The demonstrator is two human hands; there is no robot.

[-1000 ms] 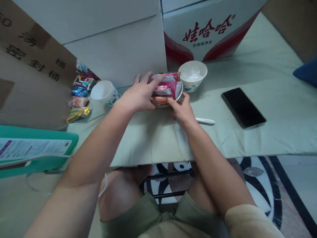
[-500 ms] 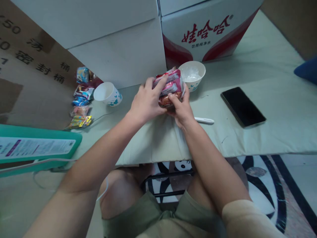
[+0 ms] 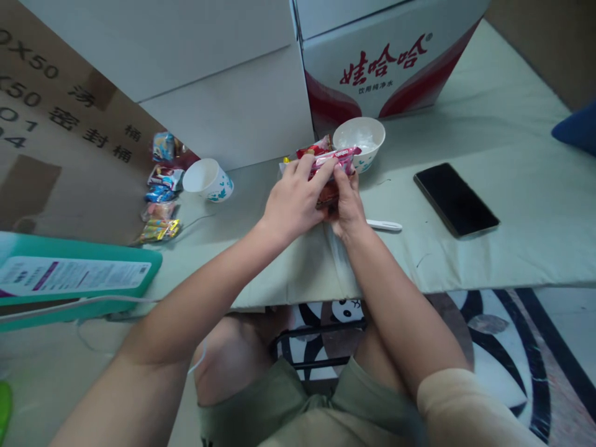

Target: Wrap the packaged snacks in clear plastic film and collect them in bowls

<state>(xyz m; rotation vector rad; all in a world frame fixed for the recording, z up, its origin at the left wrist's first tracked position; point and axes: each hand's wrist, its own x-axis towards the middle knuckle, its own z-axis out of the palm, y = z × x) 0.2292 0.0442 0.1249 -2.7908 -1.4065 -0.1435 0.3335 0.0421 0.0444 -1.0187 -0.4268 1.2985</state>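
Observation:
Over the cloth, both my hands close around a bundle of wrapped snacks (image 3: pixel 345 155), with pink wrappers on top and a brownish-red one lower down. My left hand (image 3: pixel 297 191) curls over the bundle from the left, its fingers across the top. From the right, my right hand (image 3: pixel 345 205) grips the bundle's side with the thumb upward. A red packet (image 3: pixel 317 146) shows just beyond my left fingers. Right behind the bundle stands a paper bowl (image 3: pixel 359 129) with clear plastic inside. My fingers hide much of the snacks.
A white paper cup (image 3: pixel 208 180) with blue print leans left. Several small snack packets (image 3: pixel 161 211) line the brown carton (image 3: pixel 56 155). A white pen-like object (image 3: pixel 384 225) and a black phone (image 3: pixel 456 200) lie to the right. White cartons (image 3: pixel 233 105) stand behind; a green container (image 3: pixel 93 267) is at left.
The bundle has tilted and sunk lower between my hands, with a red packet now showing behind. My left hand has shifted right and covers more of it. The view has moved slightly.

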